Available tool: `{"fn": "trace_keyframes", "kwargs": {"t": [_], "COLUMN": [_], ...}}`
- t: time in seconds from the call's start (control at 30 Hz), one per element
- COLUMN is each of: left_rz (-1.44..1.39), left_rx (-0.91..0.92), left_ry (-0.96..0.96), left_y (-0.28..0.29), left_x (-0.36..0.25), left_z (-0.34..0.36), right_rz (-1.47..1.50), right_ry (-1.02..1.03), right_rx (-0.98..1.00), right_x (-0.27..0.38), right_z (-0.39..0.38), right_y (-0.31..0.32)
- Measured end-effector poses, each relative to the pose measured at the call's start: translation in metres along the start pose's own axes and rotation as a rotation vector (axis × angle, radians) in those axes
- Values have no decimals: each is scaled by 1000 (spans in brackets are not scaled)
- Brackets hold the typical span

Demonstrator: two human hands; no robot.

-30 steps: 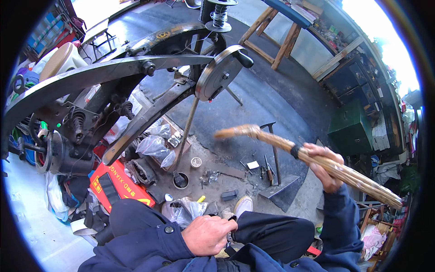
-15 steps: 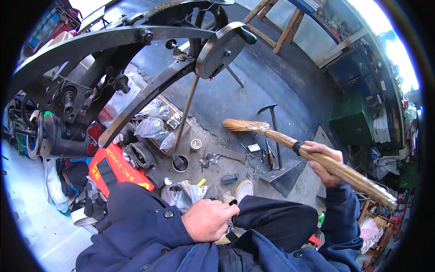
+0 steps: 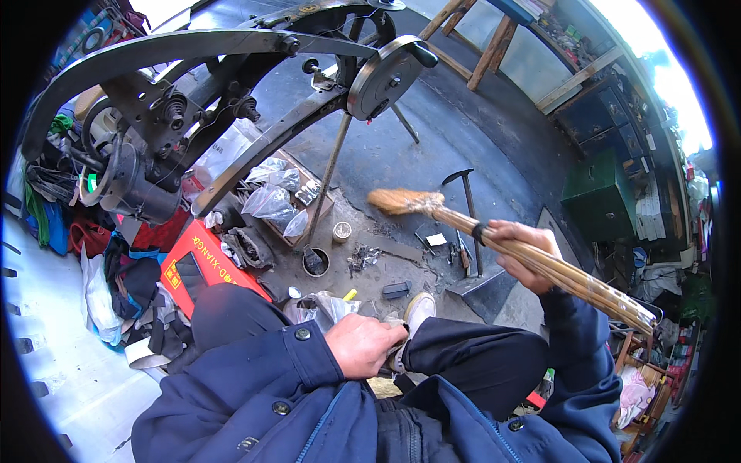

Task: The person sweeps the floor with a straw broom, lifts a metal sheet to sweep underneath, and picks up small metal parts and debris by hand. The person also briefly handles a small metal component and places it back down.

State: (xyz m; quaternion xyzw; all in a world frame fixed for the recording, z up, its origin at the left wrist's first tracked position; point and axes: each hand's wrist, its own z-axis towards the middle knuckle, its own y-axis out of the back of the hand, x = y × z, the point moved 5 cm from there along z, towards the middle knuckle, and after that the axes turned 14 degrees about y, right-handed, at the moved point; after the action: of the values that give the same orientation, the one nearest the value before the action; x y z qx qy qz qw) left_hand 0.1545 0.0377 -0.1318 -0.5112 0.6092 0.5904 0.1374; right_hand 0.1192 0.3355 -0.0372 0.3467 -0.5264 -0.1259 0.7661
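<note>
My right hand (image 3: 528, 248) is wrapped round the handle of a straw broom (image 3: 461, 222), below its black band. The broom slants across the view, its bristle head up and to the left over the floor, its handle end down to the right. My left hand (image 3: 363, 345) is closed over my lap, near my pale shoe (image 3: 420, 312). A bit of greyish stuff shows at its fingertips, too small to name. Beneath the broom stand a hammer-like tool (image 3: 468, 210) and a dark metal wedge-shaped piece (image 3: 484, 295). A small black block (image 3: 397, 290) lies beside the shoe.
A black iron machine with a hand wheel (image 3: 386, 77) rises at the upper left on thin legs. Under it are plastic bags (image 3: 268, 202), a tin (image 3: 342, 231) and a can (image 3: 315, 262). A red box (image 3: 208, 261) lies by my knee. A green cabinet (image 3: 600, 194) stands right.
The broom and my right hand have shifted slightly left and up. The whole view has swung a little, so the machine appears further right. My left hand stays closed over my lap.
</note>
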Motion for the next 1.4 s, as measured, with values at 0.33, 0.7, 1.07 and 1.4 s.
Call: {"fn": "trace_keyframes", "kwargs": {"t": [0.33,0.7,1.07,1.4], "left_rz": [90,-375,-1424,-1567], "left_rx": [130,-19,44,24], "left_ry": [36,229,100,122], "left_y": [-20,9,32,26], "left_x": [7,34,43,62], "left_z": [4,19,13,18], "right_rz": [83,145,28,131], "right_ry": [51,-88,-81,-133], "right_rx": [-215,-160,-576,-754], "right_x": [24,14,50,44], "right_z": [0,-44,-78,-46], "right_y": [-2,-4,13,5]}}
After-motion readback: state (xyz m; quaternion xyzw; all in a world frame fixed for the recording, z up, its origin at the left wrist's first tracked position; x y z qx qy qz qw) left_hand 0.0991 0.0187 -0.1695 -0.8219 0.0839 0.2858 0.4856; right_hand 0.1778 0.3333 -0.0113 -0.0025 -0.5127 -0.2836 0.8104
